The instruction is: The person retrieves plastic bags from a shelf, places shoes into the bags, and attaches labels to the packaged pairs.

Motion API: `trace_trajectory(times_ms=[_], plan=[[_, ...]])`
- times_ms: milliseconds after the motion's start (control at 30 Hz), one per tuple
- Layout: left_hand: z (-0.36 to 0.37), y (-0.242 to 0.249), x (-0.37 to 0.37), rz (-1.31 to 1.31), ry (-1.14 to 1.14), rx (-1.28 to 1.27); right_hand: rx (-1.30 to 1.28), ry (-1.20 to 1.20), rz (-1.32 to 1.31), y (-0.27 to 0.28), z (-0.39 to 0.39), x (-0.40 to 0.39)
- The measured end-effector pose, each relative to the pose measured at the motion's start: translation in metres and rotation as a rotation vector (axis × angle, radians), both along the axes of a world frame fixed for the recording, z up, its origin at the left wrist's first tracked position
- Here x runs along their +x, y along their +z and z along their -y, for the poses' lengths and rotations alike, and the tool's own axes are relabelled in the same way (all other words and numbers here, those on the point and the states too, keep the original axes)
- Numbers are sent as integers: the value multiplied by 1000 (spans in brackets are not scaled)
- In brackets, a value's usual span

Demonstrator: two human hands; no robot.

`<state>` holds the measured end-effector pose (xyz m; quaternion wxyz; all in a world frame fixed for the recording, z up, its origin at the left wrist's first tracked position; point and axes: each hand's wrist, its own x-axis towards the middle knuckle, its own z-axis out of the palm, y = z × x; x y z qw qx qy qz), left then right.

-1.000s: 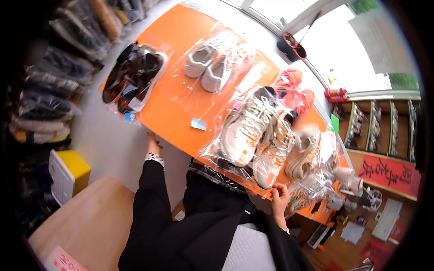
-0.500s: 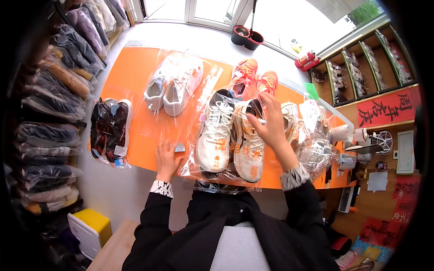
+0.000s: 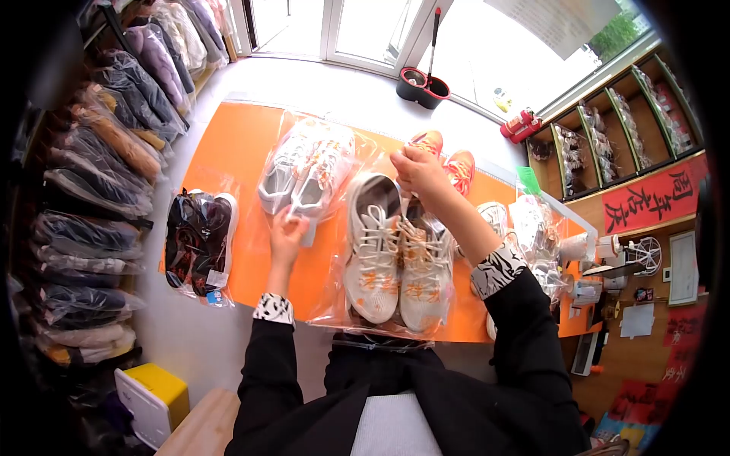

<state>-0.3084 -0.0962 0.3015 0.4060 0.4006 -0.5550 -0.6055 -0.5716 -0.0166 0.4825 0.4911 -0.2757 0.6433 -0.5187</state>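
Observation:
A pair of white shoes with orange marks (image 3: 375, 262) lies in a clear plastic bag near the orange table's front edge. My right hand (image 3: 422, 176) is closed above their heel end, over the bag's far side; what its fingers pinch is too small to make out. To the left, my left hand (image 3: 287, 234) pinches a small pale tag or piece of plastic just below the heels of another bagged white pair (image 3: 308, 171). Orange-red shoes (image 3: 458, 169) stand behind my right hand, partly hidden by it.
Bagged dark shoes (image 3: 199, 242) lie at the left end of the orange table (image 3: 209, 156). More bagged shoes (image 3: 532, 220) are at its right. Bagged clothes (image 3: 87, 235) hang at the left. A mop bucket (image 3: 423, 89) stands beyond, shelves (image 3: 608, 125) at the right.
My left hand has moved up toward the bagged white pair and closed. The right hand has gone from spread fingers to closed, further up and left. The view has shifted slightly.

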Motion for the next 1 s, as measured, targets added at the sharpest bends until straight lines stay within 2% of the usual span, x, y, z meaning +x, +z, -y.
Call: trace_trajectory(times_ms=[33,100,167,200,233,267,300,367,400,433,467,500,533,567,600,633,667,700,733,800,833,867,933,1000], plan=[[21,-1,-3,-100,-16,136,-30,-39,78,9,14,10],[48,12,-8,118,72,131,-112,-100,225,22,42,25],[92,-26,-7,-120,177,222,-248,-155,356,18,75,31],[111,-16,-13,-207,373,296,-330,-202,411,12,92,32],[122,15,-10,-520,269,435,-357,-294,316,10,109,34],[150,7,-3,-533,337,366,-376,-392,216,6,127,35],[162,27,5,-599,283,454,-466,-370,160,-10,145,25],[199,23,16,-620,454,209,-476,-469,168,-32,171,22],[203,29,18,-678,514,130,-432,-553,170,-34,174,26],[189,41,12,-620,538,118,-509,-632,235,-64,197,24],[176,47,10,-562,567,101,-292,-582,-45,-42,177,36],[168,37,14,-482,501,87,-284,-598,-386,-72,196,36],[163,22,21,-403,435,72,-192,-460,-420,-64,188,42],[167,-1,36,-270,458,45,-142,-409,-677,-77,188,49],[171,-23,50,-138,469,21,-12,-287,-737,-70,172,55],[169,-36,62,-144,436,-4,-41,-209,-740,-62,148,61],[163,-43,70,-153,407,-32,-172,-167,-735,-80,134,60],[151,-42,76,5,447,-68,-165,-98,-714,-77,103,59],[134,-32,77,163,490,-110,-240,-115,-705,-93,78,57],[80,7,64,232,602,-368,-301,-154,-688,-105,4,49],[59,10,69,197,518,-385,-189,-143,-643,-93,-38,41],[39,12,73,165,436,-400,-211,-241,-717,-102,-77,32],[-11,21,67,202,213,-292,-104,-338,-905,-110,-159,12],[-58,20,52,88,94,-37,27,-398,-1203,-113,-232,-6]])
